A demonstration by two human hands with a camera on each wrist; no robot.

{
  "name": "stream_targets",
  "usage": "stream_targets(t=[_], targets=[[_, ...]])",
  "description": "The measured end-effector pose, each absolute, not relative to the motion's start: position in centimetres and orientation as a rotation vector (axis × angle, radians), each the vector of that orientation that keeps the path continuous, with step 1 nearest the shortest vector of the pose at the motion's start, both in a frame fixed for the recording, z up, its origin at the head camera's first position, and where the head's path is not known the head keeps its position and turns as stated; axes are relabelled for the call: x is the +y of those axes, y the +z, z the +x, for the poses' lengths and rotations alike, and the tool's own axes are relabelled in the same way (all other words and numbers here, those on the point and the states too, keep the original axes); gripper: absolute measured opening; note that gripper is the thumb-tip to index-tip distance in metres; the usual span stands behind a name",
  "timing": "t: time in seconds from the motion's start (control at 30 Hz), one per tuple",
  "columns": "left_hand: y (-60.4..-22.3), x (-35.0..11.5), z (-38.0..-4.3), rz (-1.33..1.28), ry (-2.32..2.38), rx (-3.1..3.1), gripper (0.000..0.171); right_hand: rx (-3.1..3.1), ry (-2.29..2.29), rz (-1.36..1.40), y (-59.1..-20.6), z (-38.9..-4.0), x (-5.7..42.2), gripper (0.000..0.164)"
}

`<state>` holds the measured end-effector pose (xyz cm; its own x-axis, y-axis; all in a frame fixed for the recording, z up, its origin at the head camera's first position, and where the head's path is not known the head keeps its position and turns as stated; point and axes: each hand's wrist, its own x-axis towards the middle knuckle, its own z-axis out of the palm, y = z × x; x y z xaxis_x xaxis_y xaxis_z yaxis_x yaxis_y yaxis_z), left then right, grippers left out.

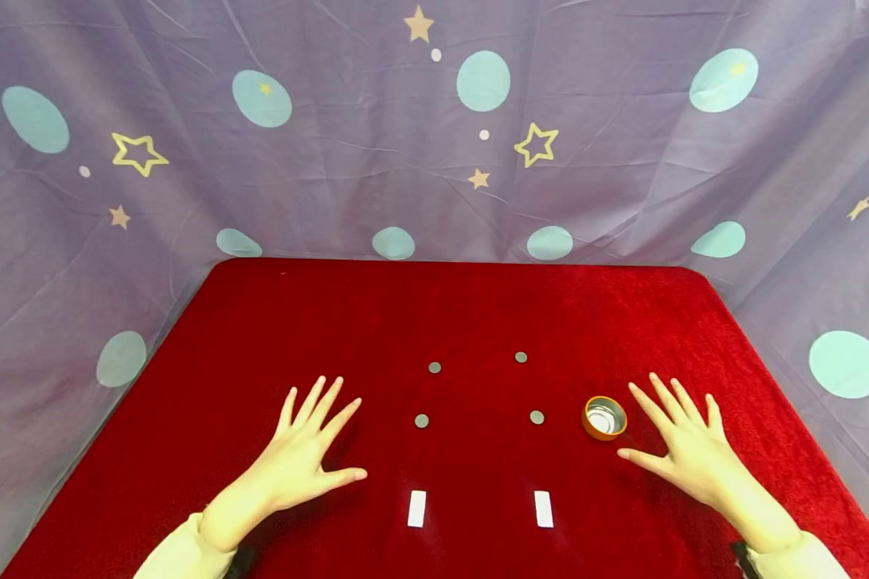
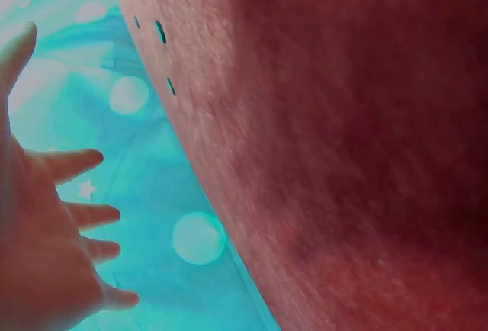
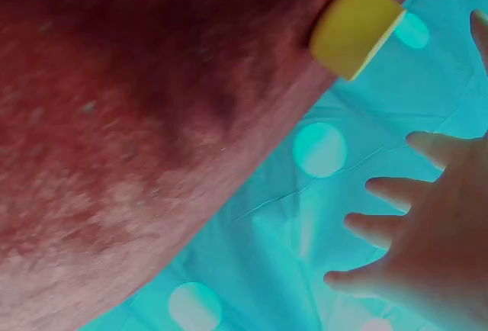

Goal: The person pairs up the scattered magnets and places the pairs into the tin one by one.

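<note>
Both hands are held over the red cloth with fingers spread and nothing in them. At the left, my left hand (image 1: 297, 462) has its thumb pointing toward the middle; the nearest thing is a small grey disc (image 1: 422, 420). My right hand (image 1: 691, 454) is just right of a small round bowl (image 1: 598, 433), orange outside and shiny metallic inside. The bowl stands upright, its yellowish side (image 3: 357, 30) facing the right wrist view. Three more flat grey discs, such as the near right one (image 1: 537, 417) and the far right one (image 1: 521, 357), lie between the hands.
Two white rectangular strips, a left one (image 1: 417, 509) and a right one (image 1: 544, 509), lie on the red cloth (image 1: 333, 314) near the front. A purple curtain (image 1: 362, 96) with stars and dots hangs behind the table and along both sides.
</note>
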<state>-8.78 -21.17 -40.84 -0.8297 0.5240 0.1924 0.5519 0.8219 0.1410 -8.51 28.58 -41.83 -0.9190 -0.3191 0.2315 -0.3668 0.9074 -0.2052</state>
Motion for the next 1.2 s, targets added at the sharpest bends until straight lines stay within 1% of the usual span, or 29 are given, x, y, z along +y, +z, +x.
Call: stream_targets(t=[0.4,0.67,0.97,1.2], targets=[[-40.4,-19.9,-7.9,-0.950,-0.362,-2.776,0.078,-2.745,0.358,0.718,-40.6,-7.9,26.1,0.082],[-40.5,-18.9,-7.4,-0.999,-0.363,-2.764,0.076,-2.664,0.385,0.843,-40.5,-7.4,24.6,0.078],[-40.6,-17.8,-6.9,-1.038,-0.435,-2.782,0.070,-2.568,0.404,0.970,-41.0,-7.0,23.0,0.081],[-41.0,-17.1,-6.6,-1.062,-0.557,-2.792,0.065,-2.565,0.502,1.043,-41.3,-6.6,22.0,0.082]])
